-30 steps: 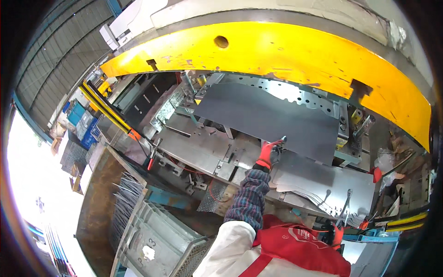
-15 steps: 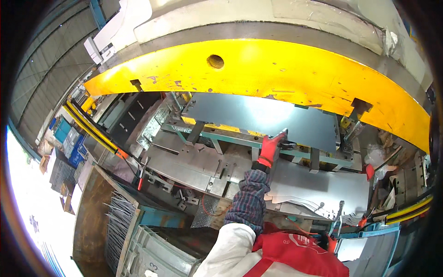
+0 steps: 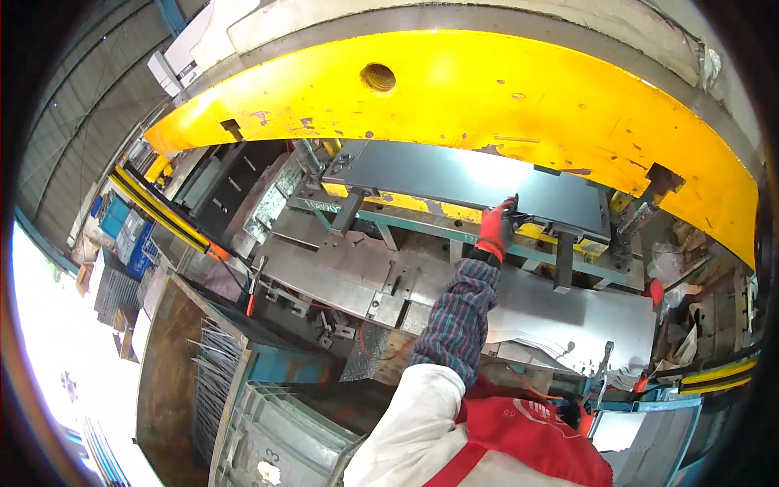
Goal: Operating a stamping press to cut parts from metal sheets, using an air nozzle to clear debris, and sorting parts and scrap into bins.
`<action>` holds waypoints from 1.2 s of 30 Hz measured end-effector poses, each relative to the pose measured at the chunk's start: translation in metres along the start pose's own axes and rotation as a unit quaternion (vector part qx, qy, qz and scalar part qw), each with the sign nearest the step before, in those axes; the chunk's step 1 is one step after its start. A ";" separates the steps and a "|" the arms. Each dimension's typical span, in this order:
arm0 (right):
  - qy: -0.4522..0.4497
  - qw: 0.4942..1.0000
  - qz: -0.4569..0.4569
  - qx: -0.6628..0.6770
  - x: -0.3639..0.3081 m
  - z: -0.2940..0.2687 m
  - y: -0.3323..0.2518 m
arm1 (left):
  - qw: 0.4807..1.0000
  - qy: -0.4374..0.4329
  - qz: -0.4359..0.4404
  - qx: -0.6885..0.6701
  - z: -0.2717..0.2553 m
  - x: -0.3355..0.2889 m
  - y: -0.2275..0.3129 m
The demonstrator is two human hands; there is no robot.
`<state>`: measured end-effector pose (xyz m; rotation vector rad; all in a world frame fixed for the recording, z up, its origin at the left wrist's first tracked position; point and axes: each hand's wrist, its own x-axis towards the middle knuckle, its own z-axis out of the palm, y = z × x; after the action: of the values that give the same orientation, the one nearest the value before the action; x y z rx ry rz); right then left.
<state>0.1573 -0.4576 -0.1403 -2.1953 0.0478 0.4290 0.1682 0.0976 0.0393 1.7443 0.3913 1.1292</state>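
1. Dark sheet (image 3: pixel 422 172), between one and two o'clock; the yellow beam (image 3: pixel 454 89) hides part of its far edge.
2. Red-gloved left hand (image 3: pixel 497 226), three o'clock, at the sheet's near edge; cannot tell whether its fingers grip.
3. Right hand (image 3: pixel 585 419), past four o'clock, half hidden by the apron (image 3: pixel 523 434); finger state unclear.

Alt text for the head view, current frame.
Gloved left hand at the front edge of a dark metal sheet lying on a yellow-and-green fixture, below a yellow beam. Lower right: partly hidden right hand near overlapping metal sheets.
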 end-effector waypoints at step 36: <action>-0.250 0.949 -0.162 0.103 -0.007 0.006 -0.386 | 0.815 -0.137 0.007 0.563 -0.076 -0.007 0.076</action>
<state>0.2207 -0.2154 0.1538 -1.7903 -0.5136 0.7418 0.0850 0.0998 0.1074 2.8872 0.9978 0.6010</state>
